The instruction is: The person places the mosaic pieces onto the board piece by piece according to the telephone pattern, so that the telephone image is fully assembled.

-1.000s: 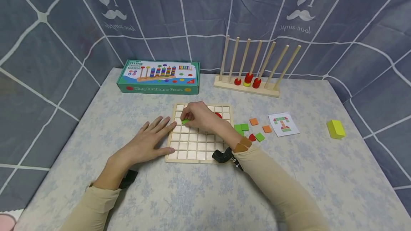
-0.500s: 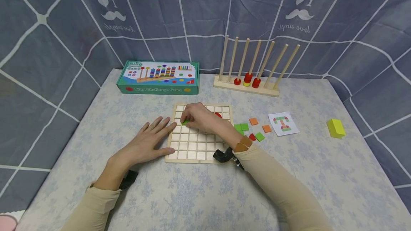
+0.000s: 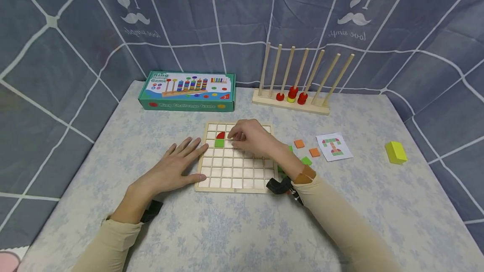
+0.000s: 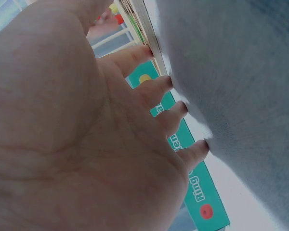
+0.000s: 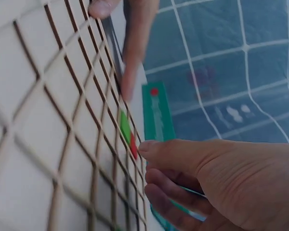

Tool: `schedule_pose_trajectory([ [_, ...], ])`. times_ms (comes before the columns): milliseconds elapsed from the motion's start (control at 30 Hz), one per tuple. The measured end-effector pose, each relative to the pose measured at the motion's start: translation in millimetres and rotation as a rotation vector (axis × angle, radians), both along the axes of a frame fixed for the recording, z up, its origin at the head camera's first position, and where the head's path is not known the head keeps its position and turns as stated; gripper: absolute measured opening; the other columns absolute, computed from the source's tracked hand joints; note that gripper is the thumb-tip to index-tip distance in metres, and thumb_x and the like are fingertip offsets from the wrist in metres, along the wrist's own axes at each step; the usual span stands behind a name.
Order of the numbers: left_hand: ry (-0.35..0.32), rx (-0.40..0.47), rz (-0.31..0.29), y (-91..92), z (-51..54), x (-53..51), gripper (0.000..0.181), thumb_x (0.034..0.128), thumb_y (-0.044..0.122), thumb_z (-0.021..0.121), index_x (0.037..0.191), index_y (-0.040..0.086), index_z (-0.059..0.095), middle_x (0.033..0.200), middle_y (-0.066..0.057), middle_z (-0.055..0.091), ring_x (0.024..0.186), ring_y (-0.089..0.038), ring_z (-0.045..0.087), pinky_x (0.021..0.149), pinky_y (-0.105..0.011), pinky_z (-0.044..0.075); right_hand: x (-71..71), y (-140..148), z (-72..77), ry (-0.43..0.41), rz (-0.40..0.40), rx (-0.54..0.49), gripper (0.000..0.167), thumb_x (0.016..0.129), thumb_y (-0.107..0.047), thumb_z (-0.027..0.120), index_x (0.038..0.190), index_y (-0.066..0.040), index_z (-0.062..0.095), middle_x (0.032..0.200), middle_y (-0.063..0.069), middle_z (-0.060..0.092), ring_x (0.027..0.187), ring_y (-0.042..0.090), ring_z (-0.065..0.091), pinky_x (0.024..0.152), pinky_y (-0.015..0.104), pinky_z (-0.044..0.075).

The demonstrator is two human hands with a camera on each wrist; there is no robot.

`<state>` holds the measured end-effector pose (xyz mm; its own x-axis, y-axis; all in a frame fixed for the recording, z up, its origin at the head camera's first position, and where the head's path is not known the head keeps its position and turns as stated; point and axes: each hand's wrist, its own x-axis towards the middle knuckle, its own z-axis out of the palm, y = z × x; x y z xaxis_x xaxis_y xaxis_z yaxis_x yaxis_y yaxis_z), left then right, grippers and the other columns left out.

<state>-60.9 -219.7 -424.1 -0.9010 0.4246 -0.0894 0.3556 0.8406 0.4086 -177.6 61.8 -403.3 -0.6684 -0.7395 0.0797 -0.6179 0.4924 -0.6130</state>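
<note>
Left of the middle of the table [image 3: 211, 230], the left hand [image 3: 169, 171] is spread, its pointer finger and thumb on the left edge of the board [image 3: 227, 171]. Near the table's back left corner lies the green box [image 3: 186, 91]. The board is mid-table. By its back left corner, a red tile [image 3: 221, 136] sits in one square, with a green tile [image 3: 219, 143] in the square just in front. Over the board's back part, the right hand [image 3: 252, 137] has bent fingers, tips apart. By the table's back edge stands the peg rack [image 3: 319, 109], with red and yellow rings [image 3: 292, 92]. Past the board's right edge lie part-hidden green tiles [image 3: 306, 161], two orange tiles [image 3: 299, 144], a card [image 3: 335, 146] and a yellow block [image 3: 395, 153].
</note>
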Motion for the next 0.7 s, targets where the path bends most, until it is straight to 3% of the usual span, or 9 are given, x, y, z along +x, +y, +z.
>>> schedule_pose_trajectory([
  [367,-0.022,0.012,0.004,1.3,2.0,1.5,0.087,0.0984,0.052,0.071,0.168,0.019,0.031,0.175,-0.018,0.023,0.162,-0.046,0.014,0.125,-0.073,0.010,-9.2,76,6.3,-0.067,-0.159,0.039,0.020,0.094,-0.011,0.080,0.114,-0.007,0.081,0.102,0.005,0.076,0.091,0.020,0.069,0.082,0.039,0.060],
  [700,-0.029,0.008,0.000,0.9,0.2,-1.8,0.089,0.0978,0.053,0.071,0.168,0.019,0.030,0.176,-0.016,0.021,0.162,-0.045,0.012,0.125,-0.073,0.008,-4.8,122,1.8,-0.094,-0.209,0.116,0.027,0.093,-0.013,0.083,0.118,-0.007,0.079,0.106,0.006,0.077,0.097,0.020,0.071,0.089,0.044,0.060],
])
